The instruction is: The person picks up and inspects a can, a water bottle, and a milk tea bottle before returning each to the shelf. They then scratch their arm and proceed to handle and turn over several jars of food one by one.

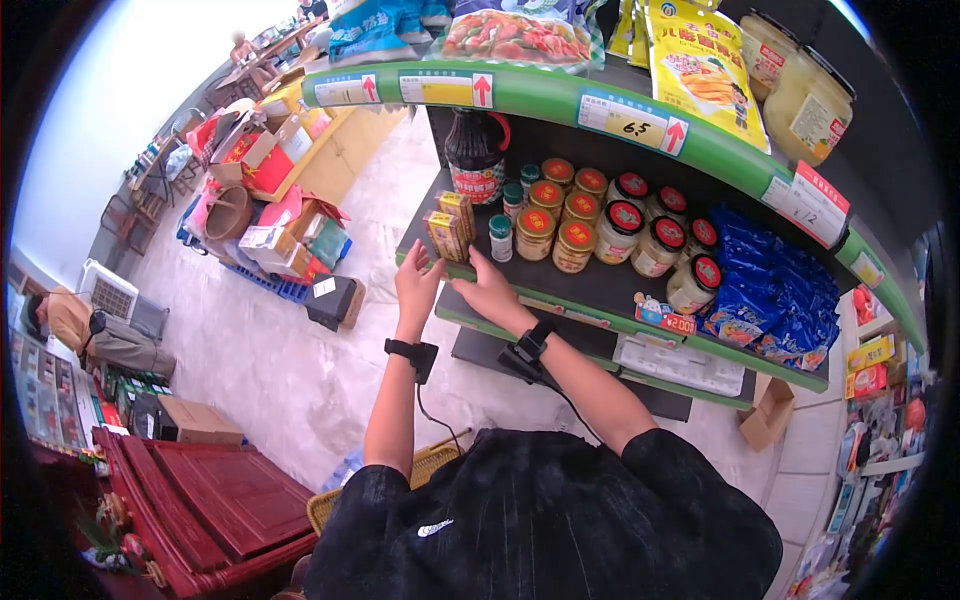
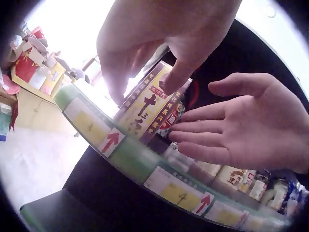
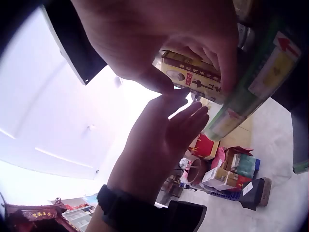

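Observation:
Two small yellow-brown seasoning boxes stand one behind the other at the left end of the green-edged shelf [image 1: 560, 300]. The front seasoning box [image 1: 442, 238] shows large dark characters in the left wrist view. My left hand [image 1: 416, 290] is at its left side, fingers extended, with the thumb over the box's upper edge in the left wrist view. On the other side, my right hand [image 1: 492, 292] is held with straight fingers, palm facing the box [image 2: 147, 106]. Both hands flank the boxes. Right of them stands a small green-capped shaker [image 1: 500, 238].
Behind the boxes stands a dark sauce jug [image 1: 475, 155]. Several lidded jars [image 1: 574, 245] and blue packets [image 1: 770, 290] fill the shelf rightward. An upper shelf edge [image 1: 540, 98] with price tags overhangs them. Cartons [image 1: 270, 250] stand on the floor at left.

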